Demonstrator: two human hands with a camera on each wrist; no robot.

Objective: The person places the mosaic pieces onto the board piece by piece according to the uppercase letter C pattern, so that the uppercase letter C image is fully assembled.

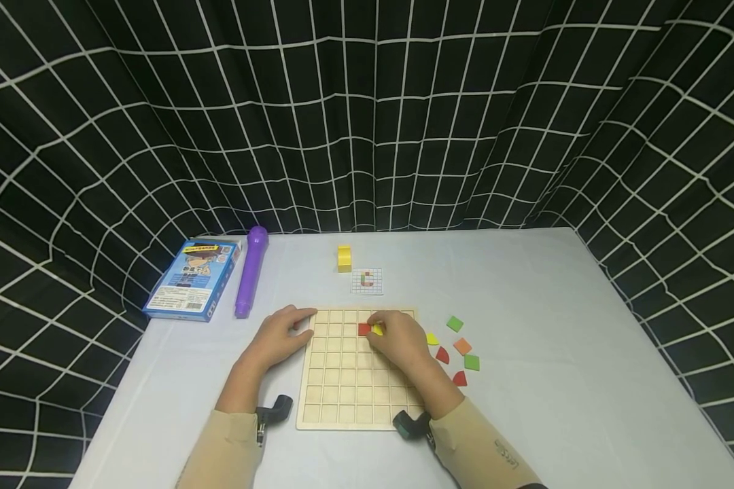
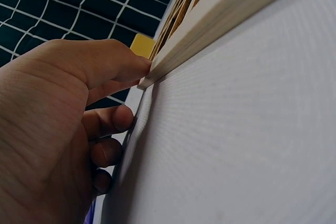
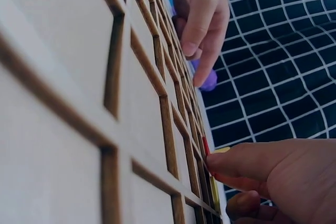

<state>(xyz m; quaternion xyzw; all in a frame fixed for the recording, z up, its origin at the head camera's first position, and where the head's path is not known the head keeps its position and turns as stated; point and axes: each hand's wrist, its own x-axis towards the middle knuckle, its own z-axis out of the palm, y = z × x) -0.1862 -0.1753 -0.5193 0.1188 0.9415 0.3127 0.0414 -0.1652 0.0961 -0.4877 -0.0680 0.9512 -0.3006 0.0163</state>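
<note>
A wooden grid board (image 1: 330, 394) lies on the table. In one of its upper cells sits a red square piece (image 1: 363, 329), and beside it on the right is a yellow piece (image 1: 376, 330). My right hand (image 1: 400, 337) pinches this yellow piece with thumb and fingertips, partly hiding it; in the right wrist view the thumb (image 3: 236, 161) is close by the red piece's raised edge. My left hand (image 1: 276, 339) rests at the board's upper left, thumb and index fingertip against its edge. Its other fingers (image 2: 107, 150) hang loosely bent below.
Right of the board lie loose pieces: a yellow one (image 1: 431, 339), red quarter-rounds (image 1: 442, 355), green squares (image 1: 472, 363) and an orange square (image 1: 462, 346). Behind it are a pattern card (image 1: 367, 281) and yellow block (image 1: 344, 259). A purple tube (image 1: 252, 272) and blue box (image 1: 189, 278) lie left.
</note>
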